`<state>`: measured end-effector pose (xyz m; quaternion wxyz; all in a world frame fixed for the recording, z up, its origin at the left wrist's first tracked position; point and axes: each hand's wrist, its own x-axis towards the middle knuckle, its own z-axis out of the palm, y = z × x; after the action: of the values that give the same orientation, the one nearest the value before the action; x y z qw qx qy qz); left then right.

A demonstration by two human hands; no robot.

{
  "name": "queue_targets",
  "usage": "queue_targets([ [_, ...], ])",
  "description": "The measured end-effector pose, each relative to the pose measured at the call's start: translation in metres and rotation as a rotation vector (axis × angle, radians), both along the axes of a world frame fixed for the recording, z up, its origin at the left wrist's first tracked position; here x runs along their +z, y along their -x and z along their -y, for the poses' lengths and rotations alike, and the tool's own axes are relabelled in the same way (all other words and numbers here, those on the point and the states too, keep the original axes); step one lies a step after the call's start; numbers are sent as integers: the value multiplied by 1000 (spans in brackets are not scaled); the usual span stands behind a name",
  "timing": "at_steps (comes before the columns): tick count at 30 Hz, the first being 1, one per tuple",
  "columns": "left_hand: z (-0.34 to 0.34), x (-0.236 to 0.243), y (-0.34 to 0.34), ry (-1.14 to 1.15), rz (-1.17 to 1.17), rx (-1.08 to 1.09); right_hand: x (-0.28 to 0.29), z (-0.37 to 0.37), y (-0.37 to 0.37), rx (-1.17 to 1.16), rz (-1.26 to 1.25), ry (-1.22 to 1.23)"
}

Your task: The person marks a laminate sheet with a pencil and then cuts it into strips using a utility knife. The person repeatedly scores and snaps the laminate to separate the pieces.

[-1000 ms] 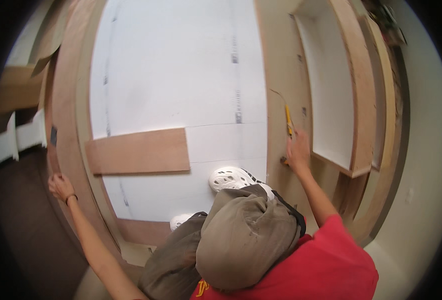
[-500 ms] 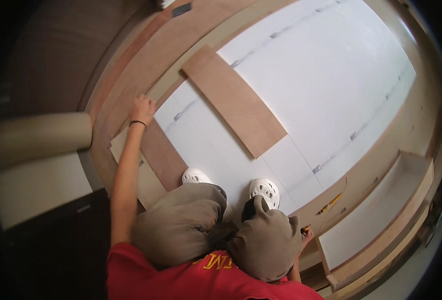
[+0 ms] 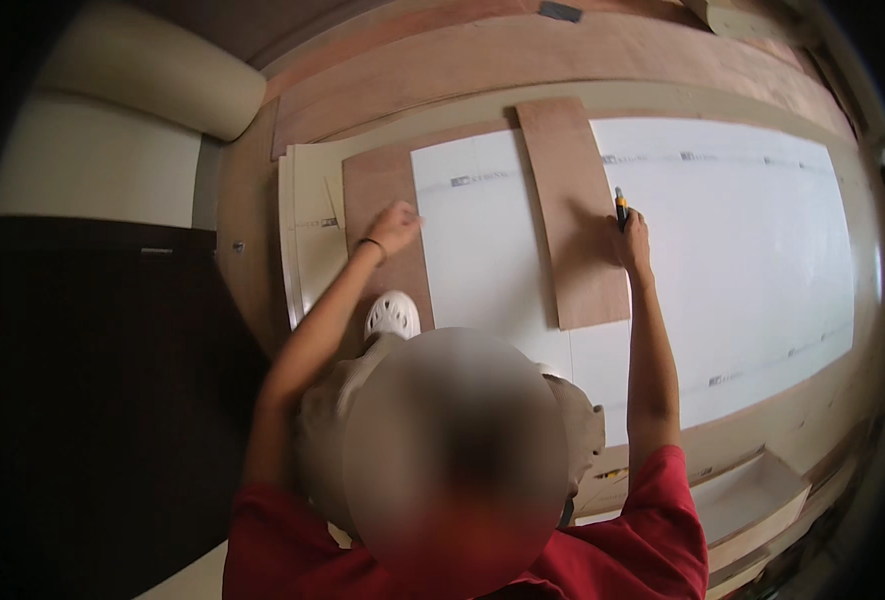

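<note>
My right hand (image 3: 635, 228) is closed round a yellow-and-black utility knife (image 3: 622, 205), blade end pointing away from me, over the right edge of a short plywood board (image 3: 561, 180) lying crosswise on a white marked sheet (image 3: 733, 260). My left hand (image 3: 400, 222), fingers loosely bent and apart with nothing visible in them, is just over a brown strip (image 3: 378, 180) along the sheet's left end. My white perforated shoe (image 3: 393, 315) stands below it.
A beige roll (image 3: 178, 85) lies at the upper left above a dark panel (image 3: 113, 380). Long plywood boards (image 3: 433, 55) run along the far side. A white-lined wooden box (image 3: 748, 495) and a yellow tool (image 3: 611, 475) lie at the lower right.
The view has rotated. My right hand has risen from low beside my right leg onto the short board, now holding a utility knife. My left hand has moved inward from the long boards.
</note>
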<state>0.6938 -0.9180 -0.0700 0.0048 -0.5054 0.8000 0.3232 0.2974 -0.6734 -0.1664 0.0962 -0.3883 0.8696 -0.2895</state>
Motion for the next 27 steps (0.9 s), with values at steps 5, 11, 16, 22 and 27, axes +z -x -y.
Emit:
queue_targets([
  [5,-54,-52,52,-544,-88,1,-15,39,-3,68,-1,-37],
  [11,-84,-109,64,-529,-259,249,-18,61,-83,106,119,-163],
  [16,-97,-124,55,-398,-187,512,-4,70,-155,223,253,-176],
  [22,-59,-144,-19,-290,-475,466,0,80,-211,389,295,-32],
  [27,-57,-128,-33,26,-214,207,21,99,-221,376,387,-227],
])
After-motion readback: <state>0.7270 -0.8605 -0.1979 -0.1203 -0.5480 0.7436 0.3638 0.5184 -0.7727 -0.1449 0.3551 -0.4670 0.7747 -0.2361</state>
